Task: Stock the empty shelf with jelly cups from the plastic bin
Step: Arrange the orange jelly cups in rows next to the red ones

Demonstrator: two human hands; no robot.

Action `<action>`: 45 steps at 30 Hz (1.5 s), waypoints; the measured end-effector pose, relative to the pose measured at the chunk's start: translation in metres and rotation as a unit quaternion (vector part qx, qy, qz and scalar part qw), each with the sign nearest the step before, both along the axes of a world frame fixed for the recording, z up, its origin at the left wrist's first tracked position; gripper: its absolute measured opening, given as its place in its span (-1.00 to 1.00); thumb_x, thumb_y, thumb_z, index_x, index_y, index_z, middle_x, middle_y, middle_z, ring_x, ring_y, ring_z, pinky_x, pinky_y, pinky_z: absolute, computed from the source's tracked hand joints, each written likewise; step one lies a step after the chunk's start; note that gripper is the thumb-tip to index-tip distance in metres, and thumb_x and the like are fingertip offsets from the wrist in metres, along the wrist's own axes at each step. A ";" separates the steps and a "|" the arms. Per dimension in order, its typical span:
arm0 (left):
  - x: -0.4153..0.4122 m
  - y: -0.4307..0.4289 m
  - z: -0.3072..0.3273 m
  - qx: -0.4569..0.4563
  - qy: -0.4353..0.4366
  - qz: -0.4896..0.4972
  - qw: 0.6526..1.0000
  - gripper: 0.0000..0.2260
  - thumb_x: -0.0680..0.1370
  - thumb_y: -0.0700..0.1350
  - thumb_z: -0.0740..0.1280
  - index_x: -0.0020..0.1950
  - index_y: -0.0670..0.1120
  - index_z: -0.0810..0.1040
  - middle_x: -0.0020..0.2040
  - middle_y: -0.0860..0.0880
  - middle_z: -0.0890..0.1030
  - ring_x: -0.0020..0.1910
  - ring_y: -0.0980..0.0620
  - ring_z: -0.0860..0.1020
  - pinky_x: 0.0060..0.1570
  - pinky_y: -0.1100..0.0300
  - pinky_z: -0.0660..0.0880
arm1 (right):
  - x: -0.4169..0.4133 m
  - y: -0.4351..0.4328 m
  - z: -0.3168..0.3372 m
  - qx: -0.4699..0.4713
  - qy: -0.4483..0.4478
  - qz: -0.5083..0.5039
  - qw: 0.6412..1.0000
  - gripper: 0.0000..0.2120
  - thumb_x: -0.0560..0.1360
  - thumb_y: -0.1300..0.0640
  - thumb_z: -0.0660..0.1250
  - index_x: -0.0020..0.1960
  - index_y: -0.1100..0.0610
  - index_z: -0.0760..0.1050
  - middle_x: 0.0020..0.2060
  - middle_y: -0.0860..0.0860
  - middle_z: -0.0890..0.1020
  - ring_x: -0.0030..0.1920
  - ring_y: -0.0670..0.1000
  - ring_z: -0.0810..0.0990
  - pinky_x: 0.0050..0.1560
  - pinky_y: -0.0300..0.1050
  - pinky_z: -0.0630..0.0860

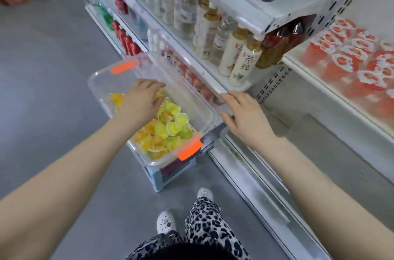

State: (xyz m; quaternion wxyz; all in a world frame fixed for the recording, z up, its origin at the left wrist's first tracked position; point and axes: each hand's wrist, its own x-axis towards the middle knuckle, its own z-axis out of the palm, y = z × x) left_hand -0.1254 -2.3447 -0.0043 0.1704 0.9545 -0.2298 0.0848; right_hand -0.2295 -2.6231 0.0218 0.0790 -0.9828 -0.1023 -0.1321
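A clear plastic bin (100, 83) with orange latches stands on a pale blue crate, beside the shelving. Yellow and orange jelly cups (170, 125) fill its near half, and one orange cup (116, 97) lies apart at the far side. My left hand (141, 102) reaches down into the bin with fingers curled over the cups; what it grips is hidden under the palm. My right hand (245, 117) hovers by the shelf edge (215, 87) to the right of the bin, fingers relaxed, holding nothing.
Bottles (234, 51) fill the shelves above. Red jelly cups (349, 57) stand on the right-hand shelf and along the shelf behind the bin. A low white shelf (266, 191) runs along the floor. The pale blue crate (157, 178) and my feet stand on grey floor.
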 end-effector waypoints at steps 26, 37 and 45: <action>0.006 0.075 -0.092 0.094 0.031 0.173 0.980 -0.71 0.43 -0.11 0.38 0.13 -0.14 0.65 0.05 -0.08 0.66 0.18 -0.18 0.51 0.23 -0.02 0.41 | 0.174 0.143 -0.160 -0.082 0.323 0.085 0.939 -0.55 0.51 -0.03 0.33 0.27 0.18 0.30 0.05 0.16 0.61 0.07 0.21 0.58 -0.07 0.01 0.48; 0.083 0.042 -0.084 0.330 0.273 0.192 0.883 -0.71 0.62 -0.07 0.21 0.33 -0.09 0.42 0.26 -0.10 0.53 0.24 -0.16 0.48 0.15 0.04 0.37 | 0.173 0.104 -0.132 -0.002 0.270 0.111 0.956 -0.50 0.37 0.12 0.42 0.26 0.22 0.41 0.14 0.18 0.40 -0.03 0.24 0.51 -0.09 -0.02 0.41; 0.088 0.047 -0.096 0.379 0.281 0.162 0.867 -0.66 0.60 -0.15 0.21 0.38 -0.09 0.44 0.33 -0.13 0.34 0.32 -0.15 0.35 0.20 0.02 0.38 | 0.166 0.098 -0.123 -0.004 0.266 0.109 0.958 -0.54 0.40 0.09 0.36 0.25 0.23 0.42 0.05 0.20 0.51 0.04 0.24 0.49 0.00 0.05 0.44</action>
